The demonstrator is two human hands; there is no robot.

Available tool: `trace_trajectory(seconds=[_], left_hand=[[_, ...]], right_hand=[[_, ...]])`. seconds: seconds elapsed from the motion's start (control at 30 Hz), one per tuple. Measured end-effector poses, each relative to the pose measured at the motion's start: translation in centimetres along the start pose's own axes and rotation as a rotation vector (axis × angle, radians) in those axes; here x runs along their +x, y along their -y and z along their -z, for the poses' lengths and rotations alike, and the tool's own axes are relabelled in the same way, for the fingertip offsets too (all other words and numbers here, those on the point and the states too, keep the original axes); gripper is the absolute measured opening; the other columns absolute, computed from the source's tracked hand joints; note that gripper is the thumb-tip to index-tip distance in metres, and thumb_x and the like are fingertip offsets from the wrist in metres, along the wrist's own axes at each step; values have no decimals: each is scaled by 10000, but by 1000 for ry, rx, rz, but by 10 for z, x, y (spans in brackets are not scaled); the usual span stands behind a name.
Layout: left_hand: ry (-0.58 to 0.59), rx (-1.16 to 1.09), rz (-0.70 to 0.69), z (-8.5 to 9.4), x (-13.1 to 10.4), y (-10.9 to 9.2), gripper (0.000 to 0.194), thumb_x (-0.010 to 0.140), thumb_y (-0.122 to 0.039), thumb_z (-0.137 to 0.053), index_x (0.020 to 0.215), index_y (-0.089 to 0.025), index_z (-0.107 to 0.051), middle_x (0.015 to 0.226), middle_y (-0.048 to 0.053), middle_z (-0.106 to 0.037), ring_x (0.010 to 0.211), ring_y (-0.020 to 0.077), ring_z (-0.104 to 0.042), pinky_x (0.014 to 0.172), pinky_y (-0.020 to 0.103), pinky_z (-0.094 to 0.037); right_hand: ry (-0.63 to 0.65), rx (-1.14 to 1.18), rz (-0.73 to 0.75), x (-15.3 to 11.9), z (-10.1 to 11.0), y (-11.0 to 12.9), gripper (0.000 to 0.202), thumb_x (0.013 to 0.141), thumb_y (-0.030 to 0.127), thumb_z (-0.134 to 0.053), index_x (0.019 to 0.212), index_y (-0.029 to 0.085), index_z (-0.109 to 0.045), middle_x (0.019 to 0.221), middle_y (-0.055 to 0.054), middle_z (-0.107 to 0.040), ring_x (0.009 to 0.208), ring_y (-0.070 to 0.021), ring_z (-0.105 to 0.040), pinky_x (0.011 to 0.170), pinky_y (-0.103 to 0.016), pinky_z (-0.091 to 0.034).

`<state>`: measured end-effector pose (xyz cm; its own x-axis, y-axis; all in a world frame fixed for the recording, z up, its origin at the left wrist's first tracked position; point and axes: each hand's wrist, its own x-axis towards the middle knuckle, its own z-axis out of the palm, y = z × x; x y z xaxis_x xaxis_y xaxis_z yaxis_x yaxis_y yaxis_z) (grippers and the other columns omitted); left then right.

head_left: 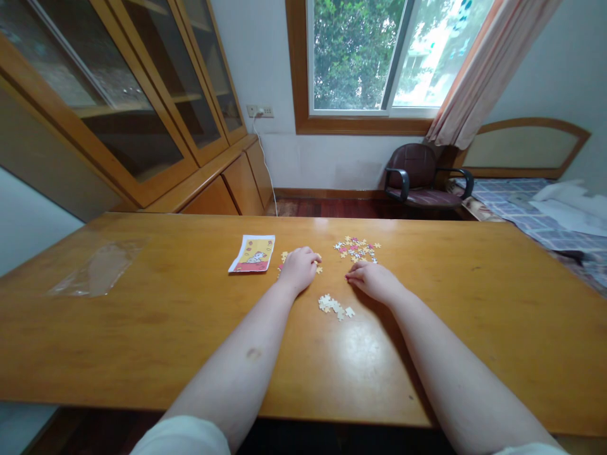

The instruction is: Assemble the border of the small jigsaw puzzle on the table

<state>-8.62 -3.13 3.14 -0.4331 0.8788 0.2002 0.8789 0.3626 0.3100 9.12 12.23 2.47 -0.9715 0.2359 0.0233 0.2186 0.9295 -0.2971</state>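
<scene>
My left hand (298,268) rests palm down over a small pile of yellow and pink puzzle pieces (319,270), its fingers loosely bent and slightly apart; the palm hides part of the pile. With fingertips together, my right hand (374,281) pinches a small reddish puzzle piece (348,278) at the table surface. Just beyond it lies a larger scatter of mixed yellow, pink and white pieces (355,248). Between my forearms sits a cluster of pale, whitish pieces (332,304). Left of my left hand is a picture card (252,254) in yellow and pink with a white animal.
A crumpled clear plastic bag (99,268) lies on the left of the wooden table (190,341). Past the far edge stand a glass-door cabinet (142,126), an armchair (420,174) and a bed (516,196). A white cord (265,158) hangs from the wall socket.
</scene>
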Motion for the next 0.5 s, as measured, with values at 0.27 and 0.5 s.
trace_trajectory(seconds=[0.27,0.5], left_hand=[[-12,-12,-13,-4,0,3,297,805,-125,-461,893,-227,-726,912,44,-646,905,191,-571,849,315,-437],[-26,-23,-19,-3,0,3,292,805,-124,-466,886,-222,-729,901,39,-654,896,191,-576,845,313,-439]], right_hand=[[-125,50,-130,4,2,-14,352,866,286,-561,1197,187,-630,1119,-116,-589,980,-202,-582,886,-297,-428],[315,435,10,-11,11,18,326,577,329,-808,868,205,-729,820,-11,-662,747,-156,-600,673,-244,-450]])
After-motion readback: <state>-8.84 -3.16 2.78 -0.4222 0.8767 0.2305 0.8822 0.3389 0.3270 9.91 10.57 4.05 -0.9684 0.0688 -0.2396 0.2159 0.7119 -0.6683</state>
